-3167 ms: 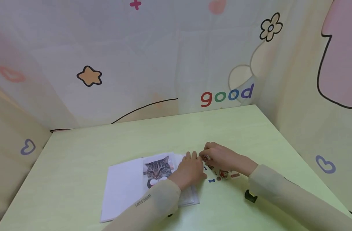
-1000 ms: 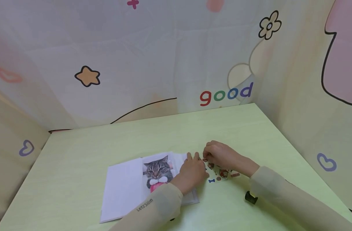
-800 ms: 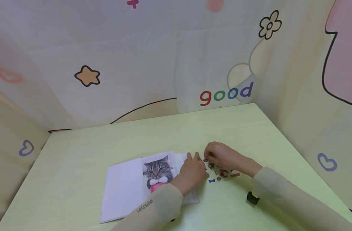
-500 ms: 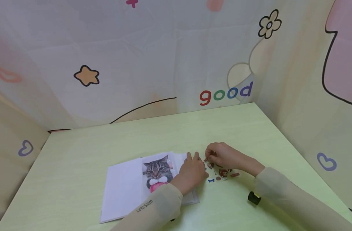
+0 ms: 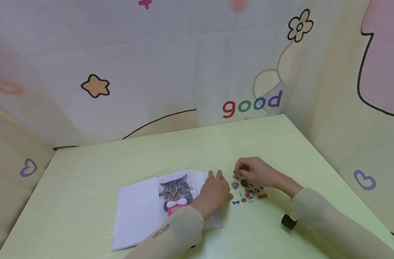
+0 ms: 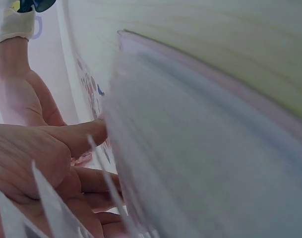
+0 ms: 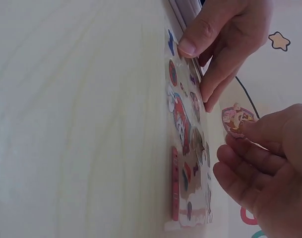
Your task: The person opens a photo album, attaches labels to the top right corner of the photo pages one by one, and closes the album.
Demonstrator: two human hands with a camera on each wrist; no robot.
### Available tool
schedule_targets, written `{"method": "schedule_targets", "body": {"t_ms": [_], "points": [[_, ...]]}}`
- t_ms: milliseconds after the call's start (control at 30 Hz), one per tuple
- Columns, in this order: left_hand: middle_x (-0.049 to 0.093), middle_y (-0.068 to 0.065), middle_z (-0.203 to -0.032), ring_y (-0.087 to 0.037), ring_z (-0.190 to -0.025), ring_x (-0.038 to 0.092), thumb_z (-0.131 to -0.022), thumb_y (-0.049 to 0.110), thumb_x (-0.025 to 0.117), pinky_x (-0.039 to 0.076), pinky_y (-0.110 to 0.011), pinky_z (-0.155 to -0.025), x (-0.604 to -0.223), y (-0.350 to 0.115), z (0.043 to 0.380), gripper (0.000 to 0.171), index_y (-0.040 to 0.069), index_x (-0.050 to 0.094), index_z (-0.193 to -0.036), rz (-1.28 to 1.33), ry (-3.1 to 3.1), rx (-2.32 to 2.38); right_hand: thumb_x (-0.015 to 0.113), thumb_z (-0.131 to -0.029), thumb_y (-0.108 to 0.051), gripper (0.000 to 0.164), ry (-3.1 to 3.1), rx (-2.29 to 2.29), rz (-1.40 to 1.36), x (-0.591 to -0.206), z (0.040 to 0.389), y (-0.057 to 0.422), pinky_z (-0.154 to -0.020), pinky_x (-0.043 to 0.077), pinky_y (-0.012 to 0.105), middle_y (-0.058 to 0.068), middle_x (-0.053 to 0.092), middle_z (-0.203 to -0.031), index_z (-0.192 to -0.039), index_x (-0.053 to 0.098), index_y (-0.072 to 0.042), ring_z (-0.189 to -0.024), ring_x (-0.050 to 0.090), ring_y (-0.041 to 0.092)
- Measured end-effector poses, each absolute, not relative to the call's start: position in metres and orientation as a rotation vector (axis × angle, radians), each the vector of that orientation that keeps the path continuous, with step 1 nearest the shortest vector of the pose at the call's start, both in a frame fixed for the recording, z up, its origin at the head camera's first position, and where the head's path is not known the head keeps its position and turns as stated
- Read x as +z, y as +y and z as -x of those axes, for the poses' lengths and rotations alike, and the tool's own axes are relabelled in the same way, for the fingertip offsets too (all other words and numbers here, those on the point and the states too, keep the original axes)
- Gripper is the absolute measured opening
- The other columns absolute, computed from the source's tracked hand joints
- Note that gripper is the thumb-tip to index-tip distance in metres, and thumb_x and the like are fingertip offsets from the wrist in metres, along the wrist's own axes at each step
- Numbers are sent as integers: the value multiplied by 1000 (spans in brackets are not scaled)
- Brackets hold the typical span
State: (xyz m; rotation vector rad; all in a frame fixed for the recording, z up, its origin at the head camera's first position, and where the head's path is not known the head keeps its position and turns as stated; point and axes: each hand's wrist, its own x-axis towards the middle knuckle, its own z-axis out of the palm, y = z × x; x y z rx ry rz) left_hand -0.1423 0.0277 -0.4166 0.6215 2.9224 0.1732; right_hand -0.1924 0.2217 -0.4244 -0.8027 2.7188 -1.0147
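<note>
My right hand (image 5: 256, 172) pinches a shield-shaped sticker (image 7: 236, 120) with a cartoon puppy on it between thumb and index finger, raised off the sheet. Its other fingers are loosely bent. Beneath lies a clear sticker sheet (image 5: 250, 196) with puppy figures, a blue bone and a red strip. My left hand (image 5: 215, 192) rests with fingers extended over the right edge of an open photo album (image 5: 137, 208), its thumb touching the sheet's left side. A cat photo (image 5: 175, 192) shows in the album, partly covered by the left sleeve.
The pale green table (image 5: 151, 153) extends behind and to both sides of the album. Patterned fabric walls (image 5: 145, 72) enclose it at the back and sides. A black-and-yellow wrist device (image 5: 288, 222) hangs under the right sleeve.
My right hand has lifted and drawn right, carrying the sticker away from the sheet and uncovering more of it. Compared with the first frame, my left hand has shifted slightly, showing the cat's pink bib.
</note>
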Motion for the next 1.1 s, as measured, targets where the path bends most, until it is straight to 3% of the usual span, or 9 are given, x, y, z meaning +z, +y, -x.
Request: {"method": "schedule_targets", "body": {"t_ms": [267,467,567,700,1100], "points": [[56,-10,-124,-30,-114,50,-95,40,75,51,-36,-97,-417,28,144,39,3,76,-106,-596,2893,151,68,-98,-1,8,2618,-1055,782,-425,194,220,-79,55,29,-2,71,-90,-97,69,-8,-82,61,14],[58,-8,-118,-27,-107,51,-93,42,77,55,-33,-80,-413,27,144,37,6,76,-101,-600,2890,122,66,-98,1,8,2601,-1019,773,-427,196,219,-82,55,32,-2,71,-91,-98,69,-7,-83,61,14],[57,-11,-140,-31,-124,53,-94,41,76,58,-37,-85,-411,26,146,37,6,77,-107,-568,2859,191,66,-98,2,9,2597,-1011,777,-427,197,219,-80,55,31,-2,71,-91,-98,69,-7,-82,60,14],[40,-15,-162,-34,-146,40,-97,40,73,54,-45,-98,-411,23,150,48,0,70,-124,-509,2815,363,66,-99,1,8,2597,-1004,776,-427,197,219,-81,55,31,-2,71,-91,-99,70,-6,-82,60,14],[43,-17,-159,-32,-145,43,-101,43,66,48,-49,-107,-385,-2,142,66,-1,52,-149,-581,2894,475,67,-99,-1,5,2590,-1038,792,-423,195,218,-80,56,30,-2,71,-91,-100,70,-5,-82,60,14]]}}
